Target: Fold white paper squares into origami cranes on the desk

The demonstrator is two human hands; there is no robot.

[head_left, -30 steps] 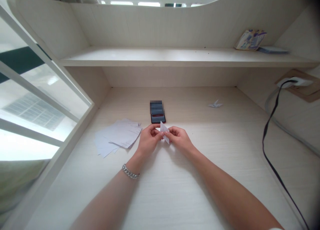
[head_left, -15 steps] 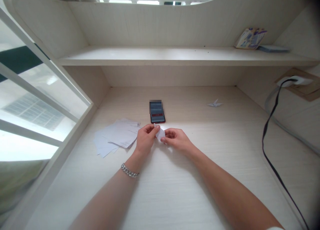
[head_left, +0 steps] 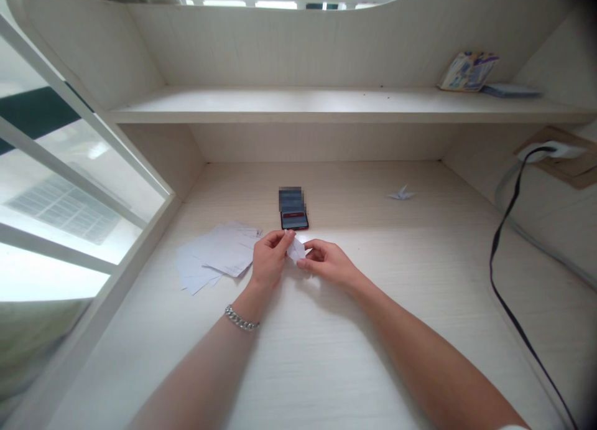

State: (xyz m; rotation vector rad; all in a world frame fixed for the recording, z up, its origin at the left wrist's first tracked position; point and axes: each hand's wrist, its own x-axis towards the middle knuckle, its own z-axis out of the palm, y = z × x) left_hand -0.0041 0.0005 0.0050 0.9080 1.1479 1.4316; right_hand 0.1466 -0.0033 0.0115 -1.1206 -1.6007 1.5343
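A small folded piece of white paper (head_left: 296, 249) is held up between my two hands, just above the desk. My left hand (head_left: 269, 256) pinches its upper left part between thumb and fingers. At its lower right edge, my right hand (head_left: 326, 260) grips the paper with thumb and fingertips. Directly beyond the hands lies a phone (head_left: 293, 213) with its screen lit. A stack of loose white paper sheets (head_left: 219, 252) is spread to the left of my left hand. Farther back on the right sits a folded paper crane (head_left: 401, 193).
Above the back of the desk runs a shelf (head_left: 298, 100), with a patterned packet (head_left: 469, 72) and a flat bluish item (head_left: 510, 91) at its right end. A black cable (head_left: 497, 243) hangs from a wall socket (head_left: 569, 159) along the right side. Metal bars (head_left: 60, 175) border the left.
Both hands have shifted very slightly left with the folded paper, which has turned a little and shows more of its face. Everything else has stayed in place.
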